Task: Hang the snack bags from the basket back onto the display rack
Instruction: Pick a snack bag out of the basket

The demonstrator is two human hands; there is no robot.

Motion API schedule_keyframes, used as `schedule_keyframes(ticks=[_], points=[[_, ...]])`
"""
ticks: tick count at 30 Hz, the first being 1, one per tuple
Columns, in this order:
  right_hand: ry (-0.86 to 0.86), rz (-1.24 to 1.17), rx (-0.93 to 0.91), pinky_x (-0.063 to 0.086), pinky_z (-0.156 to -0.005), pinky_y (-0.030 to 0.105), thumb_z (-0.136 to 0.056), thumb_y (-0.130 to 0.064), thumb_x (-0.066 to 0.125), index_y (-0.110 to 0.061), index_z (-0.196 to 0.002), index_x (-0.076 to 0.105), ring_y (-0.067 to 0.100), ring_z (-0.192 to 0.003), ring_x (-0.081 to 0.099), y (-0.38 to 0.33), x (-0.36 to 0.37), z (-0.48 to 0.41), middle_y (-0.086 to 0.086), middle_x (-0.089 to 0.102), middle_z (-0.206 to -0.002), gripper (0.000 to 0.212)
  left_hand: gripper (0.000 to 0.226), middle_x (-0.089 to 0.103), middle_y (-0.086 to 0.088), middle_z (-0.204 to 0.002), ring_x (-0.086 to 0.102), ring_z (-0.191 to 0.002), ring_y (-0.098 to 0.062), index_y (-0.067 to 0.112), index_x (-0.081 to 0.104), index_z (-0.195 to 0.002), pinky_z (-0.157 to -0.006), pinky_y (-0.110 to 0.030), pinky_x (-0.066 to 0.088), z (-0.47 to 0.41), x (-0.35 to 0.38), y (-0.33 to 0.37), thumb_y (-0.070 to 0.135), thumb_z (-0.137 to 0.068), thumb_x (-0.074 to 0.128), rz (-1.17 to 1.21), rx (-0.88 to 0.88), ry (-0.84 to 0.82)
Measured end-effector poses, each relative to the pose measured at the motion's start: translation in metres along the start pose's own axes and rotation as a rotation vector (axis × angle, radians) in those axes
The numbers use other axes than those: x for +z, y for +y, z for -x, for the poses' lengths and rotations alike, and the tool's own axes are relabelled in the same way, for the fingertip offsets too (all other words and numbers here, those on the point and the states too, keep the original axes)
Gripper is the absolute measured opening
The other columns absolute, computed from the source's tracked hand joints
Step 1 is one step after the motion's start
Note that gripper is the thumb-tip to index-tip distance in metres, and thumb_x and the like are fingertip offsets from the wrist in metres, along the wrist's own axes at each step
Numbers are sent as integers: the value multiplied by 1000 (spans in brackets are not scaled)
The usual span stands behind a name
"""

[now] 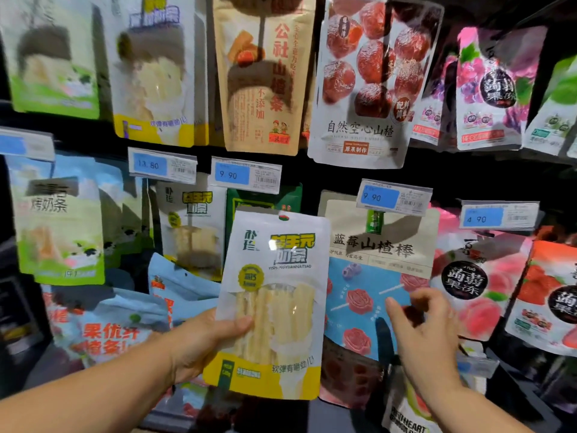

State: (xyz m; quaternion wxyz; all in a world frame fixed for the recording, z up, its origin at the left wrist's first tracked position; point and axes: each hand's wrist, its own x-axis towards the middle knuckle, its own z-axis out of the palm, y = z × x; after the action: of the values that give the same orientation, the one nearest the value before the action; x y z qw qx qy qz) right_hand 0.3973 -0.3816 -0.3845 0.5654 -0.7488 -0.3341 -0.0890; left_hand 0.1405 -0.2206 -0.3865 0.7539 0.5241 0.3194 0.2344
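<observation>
l hand (199,342): grips snack bag (274,301) at its lower-left edge, thumb on front.
r hand (424,332): fingers loose, holds nothing, in front of blue bag (374,276).
bag spot: off the hook, held before middle row of display rack (312,170), top just under 9.90 tag (246,175).
points: print faces the person, hang end up, yellow band down.
long axis: near upright, top leaning a bit right.
risk 1: hook hidden behind tag, so hole prob misses it.
risk 2: matching bags (190,232) hang one peg left; may land on green bag (265,198) peg instead.
risk 3: low one-hand hold, top could flop or slip.
</observation>
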Motion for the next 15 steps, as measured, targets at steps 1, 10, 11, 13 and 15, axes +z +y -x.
schedule_keyframes(ticks=[1, 10, 11, 13, 15], points=[[-124, -93, 27, 41, -75, 20, -85, -19, 73, -18, -90, 53, 23, -86, 51, -6, 3, 6, 3, 55, -89, 21, 47, 74, -18, -105, 72, -93, -28, -1, 65, -115, -93, -41, 53, 0, 2, 0, 7, -72, 80, -12, -2, 0], [-798, -475, 293, 56, -82, 35, -69, -39, 81, -29, -116, 60, 16, -91, 72, -53, 60, 41, -1, 75, -98, 52, 49, 73, -14, -111, 68, -108, -29, 7, 67, -114, -106, -45, 45, 3, -7, -1, 18, -66, 71, -33, 15, -27], [-806, -510, 316, 57, -84, 39, -67, -30, 77, -26, -118, 58, 18, -96, 72, -55, 65, 42, -1, 76, -103, 55, 47, 73, -14, -111, 68, -107, -28, 8, 67, -112, -107, -46, 45, 4, -10, -1, 18, -67, 71, -34, 14, -27], [-799, -510, 315, 56, -90, 47, -64, -22, 75, -24, -120, 56, 20, -99, 72, -60, 75, 46, -2, 76, -106, 59, 46, 74, -13, -110, 69, -105, -27, 8, 67, -112, -106, -46, 45, 6, -17, -1, 18, -67, 70, -30, 11, -14], [-783, -490, 299, 55, -92, 49, -62, -23, 77, -25, -120, 57, 19, -100, 72, -64, 85, 50, -3, 75, -106, 61, 48, 73, -15, -112, 68, -107, -29, 5, 67, -114, -107, -47, 44, 8, -27, 0, 18, -68, 70, -23, 4, -2]])
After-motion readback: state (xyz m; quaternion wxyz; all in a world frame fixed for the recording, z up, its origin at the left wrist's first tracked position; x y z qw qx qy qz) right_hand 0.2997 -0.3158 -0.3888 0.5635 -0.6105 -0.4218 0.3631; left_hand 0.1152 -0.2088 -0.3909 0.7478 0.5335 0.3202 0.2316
